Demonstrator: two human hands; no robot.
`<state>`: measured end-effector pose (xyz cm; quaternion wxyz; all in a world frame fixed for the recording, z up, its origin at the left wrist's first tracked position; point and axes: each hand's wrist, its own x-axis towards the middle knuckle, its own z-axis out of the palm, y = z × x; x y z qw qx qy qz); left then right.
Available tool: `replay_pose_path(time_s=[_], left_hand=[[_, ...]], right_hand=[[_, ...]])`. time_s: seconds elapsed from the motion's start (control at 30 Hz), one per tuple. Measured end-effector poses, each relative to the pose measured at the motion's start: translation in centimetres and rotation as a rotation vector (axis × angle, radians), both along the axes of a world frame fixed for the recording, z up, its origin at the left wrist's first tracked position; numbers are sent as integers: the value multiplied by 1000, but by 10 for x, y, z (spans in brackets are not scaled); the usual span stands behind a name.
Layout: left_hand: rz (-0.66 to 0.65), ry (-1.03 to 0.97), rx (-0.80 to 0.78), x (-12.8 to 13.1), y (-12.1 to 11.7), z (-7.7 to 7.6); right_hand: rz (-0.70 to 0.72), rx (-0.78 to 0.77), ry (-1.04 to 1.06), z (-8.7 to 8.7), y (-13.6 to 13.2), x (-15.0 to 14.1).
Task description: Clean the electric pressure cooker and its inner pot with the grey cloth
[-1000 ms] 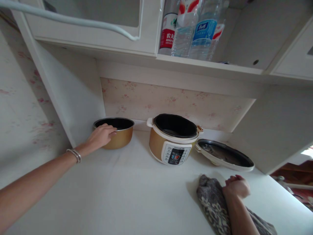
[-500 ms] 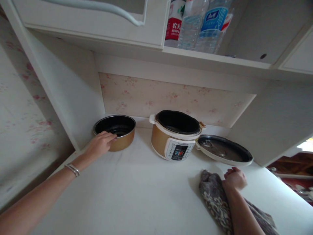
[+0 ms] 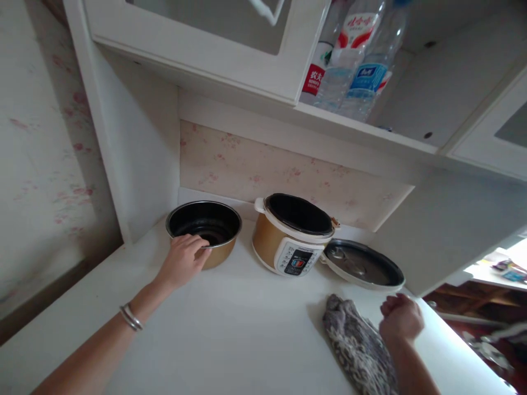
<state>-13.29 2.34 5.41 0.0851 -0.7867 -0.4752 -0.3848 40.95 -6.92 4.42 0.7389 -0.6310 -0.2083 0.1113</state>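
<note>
My left hand (image 3: pixel 187 259) pinches the near rim of a gold inner pot (image 3: pixel 222 253) with a black inside, at the left of the counter. The fingers reach over the rim and the thumb stays outside. Right of it stands a gold and white electric cooker (image 3: pixel 265 241), uncovered, its dark inside facing up. A round lid (image 3: pixel 362 266) lies underside up beside the cooker. In front of the lid my right hand (image 3: pixel 401 318) hovers with curled fingers, and no object shows in it. A grey patterned cloth (image 3: pixel 356 343) lies bunched just left of that hand and wrist.
The white counter (image 3: pixel 247 329) is bounded by a cabinet side panel (image 3: pixel 140 148) on the left and another panel on the right. Above hangs a cabinet (image 3: pixel 206 60), with several plastic bottles (image 3: pixel 364 77) on its open shelf.
My view has shifted and tilted. My left hand stays on the pot's rim, now with the thumb side more visible. My right forearm has moved right, off the cloth.
</note>
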Motion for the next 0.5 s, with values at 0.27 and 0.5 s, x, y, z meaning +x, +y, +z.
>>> replay_pose_path(time_s=[0.27, 0.5], left_hand=[[-89, -51, 0, 20, -15, -1], [-37, -464, 121, 18, -21, -4]], right_hand=[[417, -745, -775, -46, -99, -60], [317, -1053, -1216, -74, -102, -97]])
